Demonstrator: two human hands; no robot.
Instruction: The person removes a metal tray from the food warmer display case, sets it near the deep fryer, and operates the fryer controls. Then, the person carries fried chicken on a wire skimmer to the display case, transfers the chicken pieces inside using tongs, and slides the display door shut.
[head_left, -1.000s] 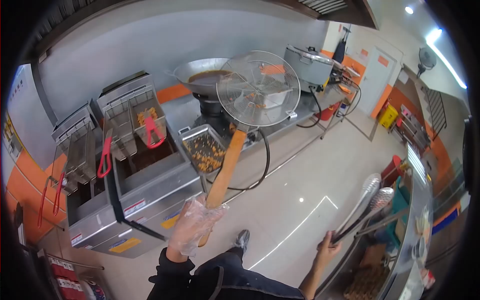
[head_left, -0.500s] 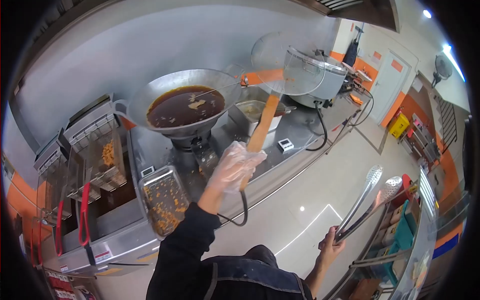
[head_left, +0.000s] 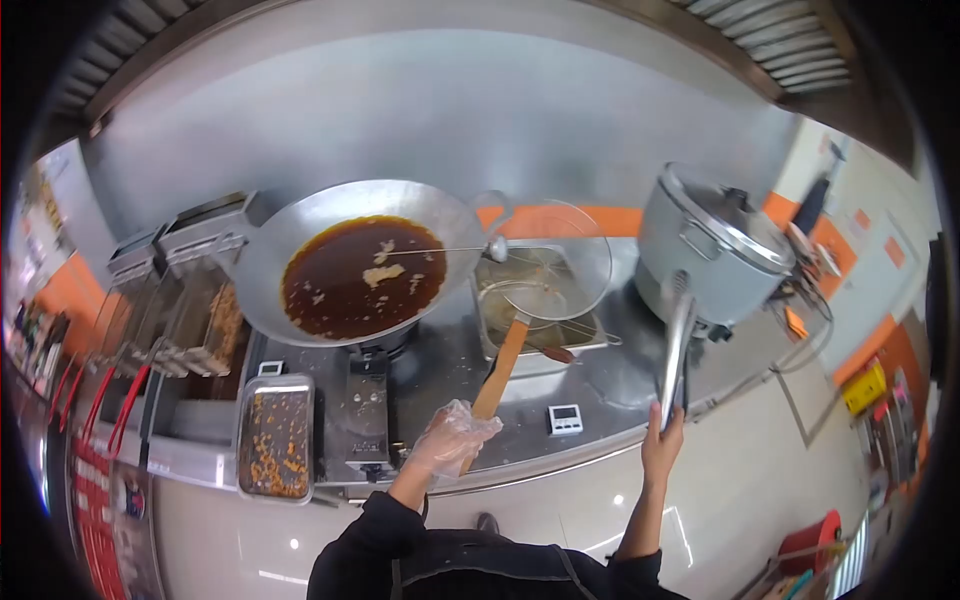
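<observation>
My left hand point(head_left: 452, 440), in a clear plastic glove, is closed round the wooden handle point(head_left: 505, 365) of a round wire-mesh skimmer, whose mesh hangs over a rectangular metal pan point(head_left: 484, 325). My bare right hand point(head_left: 662, 440) grips long metal tongs point(head_left: 678, 330), held upright at the counter's front edge; whether their tips are apart is hard to see. Left of the skimmer stands a large wok point(head_left: 460, 285) of dark brown oil point(head_left: 340, 290), with pale bits floating in it. A probe thermometer point(head_left: 496, 248) lies across its rim, its stem reaching over the oil.
At right stands a large lidded cooker point(head_left: 690, 240). A white timer point(head_left: 565, 419) sits on the counter near the front edge. Left are a metal tray point(head_left: 246, 440) with orange crumbs and fryer baskets point(head_left: 205, 335) with red handles point(head_left: 128, 408). A hood point(head_left: 780, 45) hangs overhead.
My view has turned toward the counter. The tongs have swung from above the floor at right to in front of the cooker. The skimmer's mesh now hangs over the pan.
</observation>
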